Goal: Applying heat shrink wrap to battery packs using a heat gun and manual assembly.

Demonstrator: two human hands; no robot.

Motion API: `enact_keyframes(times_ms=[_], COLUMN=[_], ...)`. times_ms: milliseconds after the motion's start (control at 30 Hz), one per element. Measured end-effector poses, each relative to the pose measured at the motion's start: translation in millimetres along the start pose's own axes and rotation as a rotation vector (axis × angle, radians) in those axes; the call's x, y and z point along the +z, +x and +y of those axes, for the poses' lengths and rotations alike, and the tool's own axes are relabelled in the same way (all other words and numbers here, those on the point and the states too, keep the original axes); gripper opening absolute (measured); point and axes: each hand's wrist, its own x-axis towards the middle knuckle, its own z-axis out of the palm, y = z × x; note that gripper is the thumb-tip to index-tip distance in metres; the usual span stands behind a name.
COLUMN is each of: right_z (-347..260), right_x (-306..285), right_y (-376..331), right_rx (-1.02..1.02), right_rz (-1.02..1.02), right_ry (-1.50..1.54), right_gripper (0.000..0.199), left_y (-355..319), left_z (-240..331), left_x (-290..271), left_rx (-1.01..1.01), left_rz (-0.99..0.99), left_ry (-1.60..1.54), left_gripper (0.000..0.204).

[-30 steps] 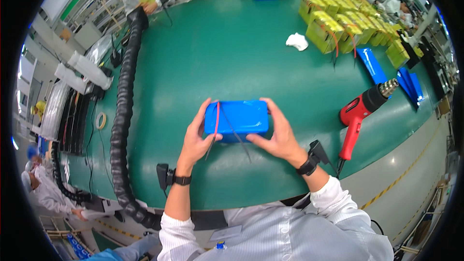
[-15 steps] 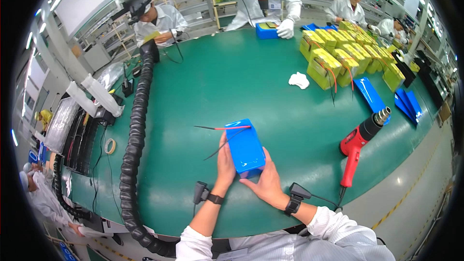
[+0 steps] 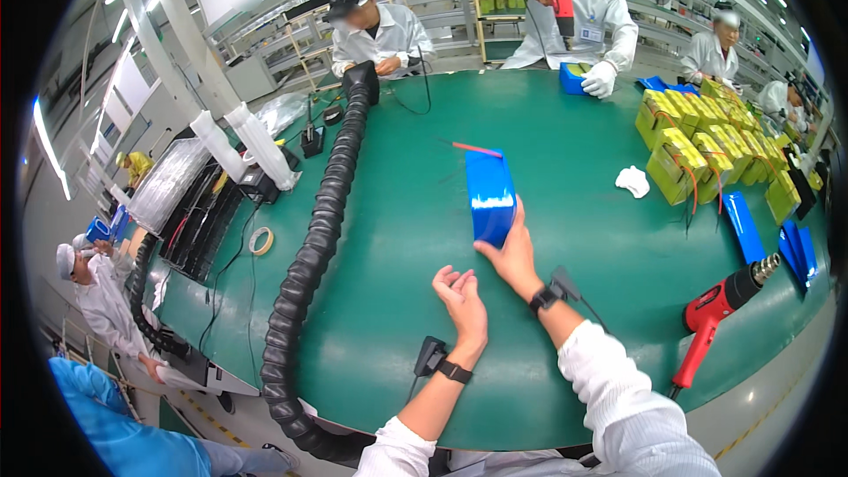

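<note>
A blue shrink-wrapped battery pack (image 3: 488, 195) lies lengthwise on the green table (image 3: 397, 212), with a red wire (image 3: 477, 149) and dark wires at its far end. My right hand (image 3: 508, 253) presses its fingers against the pack's near end. My left hand (image 3: 462, 297) hovers palm-up just left of it, fingers apart, holding nothing. Both wrists wear black straps with cords.
A red heat gun (image 3: 717, 311) lies at the right. Yellow battery packs (image 3: 707, 155) and blue sleeves (image 3: 744, 226) fill the far right. A white rag (image 3: 632, 181) lies near them. A black ribbed hose (image 3: 318, 238) runs along the left. People work across the table.
The pack was turned from crosswise to lengthwise and slid away from me. My left hand let go of it; my right hand stays on its near end.
</note>
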Motion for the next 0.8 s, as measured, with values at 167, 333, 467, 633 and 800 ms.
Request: enact_keyframes(times_ms=[167,333,467,633,800], right_z=[55,35,27,27,29], right_x=[26,31,21,19,25], right_y=[55,40,40,38,39], right_rx=[-0.099,-0.104,-0.268,-0.327,-0.357], right_rz=[-0.005,-0.012,-0.141,-0.178,-0.176], right_ry=[0.301,0.150,-0.007,-0.055,-0.066], right_gripper=[0.055,0.018,0.009,0.009,0.011], left_y=[-5,-2,-4,-5,-4], left_z=[2,4,10,9,14], left_x=[12,3,8,9,6], left_rx=[-0.038,-0.054,-0.066,-0.059,-0.070], left_rz=[-0.064,-0.081,-0.111,-0.137,-0.173], left_ry=[-0.023,-0.003,0.016,0.055,0.061], left_gripper=[0.042,0.040,0.039,0.039,0.041])
